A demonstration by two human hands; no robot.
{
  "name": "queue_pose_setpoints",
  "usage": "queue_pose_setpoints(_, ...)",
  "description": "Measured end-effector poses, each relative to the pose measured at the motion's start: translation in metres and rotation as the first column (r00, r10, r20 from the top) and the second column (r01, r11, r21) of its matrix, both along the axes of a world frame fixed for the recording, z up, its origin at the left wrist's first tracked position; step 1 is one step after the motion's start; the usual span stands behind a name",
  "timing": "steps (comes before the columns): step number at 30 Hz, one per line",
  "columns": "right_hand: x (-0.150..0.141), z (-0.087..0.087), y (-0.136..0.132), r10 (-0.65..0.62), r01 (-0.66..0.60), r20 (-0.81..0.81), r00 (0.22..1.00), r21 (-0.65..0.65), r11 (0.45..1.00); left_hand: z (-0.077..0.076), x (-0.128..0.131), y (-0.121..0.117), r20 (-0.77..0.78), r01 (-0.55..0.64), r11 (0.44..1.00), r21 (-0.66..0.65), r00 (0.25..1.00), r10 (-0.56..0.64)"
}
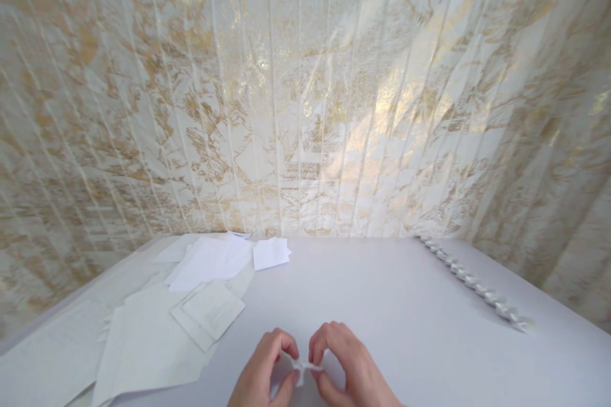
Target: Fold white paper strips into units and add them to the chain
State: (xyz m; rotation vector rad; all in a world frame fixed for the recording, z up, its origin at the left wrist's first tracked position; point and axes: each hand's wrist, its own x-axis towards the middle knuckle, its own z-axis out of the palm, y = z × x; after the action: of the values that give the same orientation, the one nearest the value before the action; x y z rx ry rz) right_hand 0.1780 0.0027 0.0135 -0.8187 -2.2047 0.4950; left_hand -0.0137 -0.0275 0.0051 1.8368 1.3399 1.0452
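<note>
A small folded piece of white paper (300,369) is pinched between my two hands, low in the middle of the view. My left hand (267,365) grips its left side with thumb and forefinger. On the other side, my right hand (346,365) holds it between thumb and fingertips. The fingers cover part of the piece, so its full shape is hidden. Both hands are just above the white table (382,305).
Loose paper sheets (157,337) spread over the table's left side, with smaller cut pieces (210,311) on top. A small paper stack (271,254) lies at the back. A long chain of folded paper (472,283) lies at right. A patterned curtain (305,108) hangs behind.
</note>
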Motion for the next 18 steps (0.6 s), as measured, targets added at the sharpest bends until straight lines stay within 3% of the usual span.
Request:
queue_pose_setpoints(3,0.002,-0.008,0.007,-0.064,-0.038,0.241,0.968,0.396,0.917,-0.004,0.0,0.0,-0.165,-0.03,0.997,0.069,0.986,0.041)
queue_pose_setpoints(6,0.001,-0.016,0.011,-0.103,-0.083,0.364,0.926,0.461,0.884,-0.008,-0.001,0.002,-0.39,0.075,0.995,0.068,0.92,-0.042)
queue_pose_setpoints(8,0.002,-0.016,0.011,-0.075,-0.093,0.405,0.911,0.38,0.92,-0.007,-0.003,0.003,-0.501,0.122,0.991,0.059,0.862,-0.077)
queue_pose_setpoints(12,0.008,-0.006,0.008,-0.007,-0.026,0.385,0.923,0.08,0.996,-0.002,-0.006,0.005,-0.579,0.14,0.988,0.065,0.812,-0.077)
queue_pose_setpoints(15,0.011,0.005,0.006,-0.026,0.06,0.3,0.954,-0.106,0.993,0.003,-0.006,0.006,-0.581,0.13,0.988,0.086,0.812,-0.056)
queue_pose_setpoints(18,0.012,0.012,0.006,-0.106,0.169,0.242,0.965,-0.254,0.952,0.007,-0.004,0.007,-0.565,0.098,0.99,0.101,0.824,-0.024)
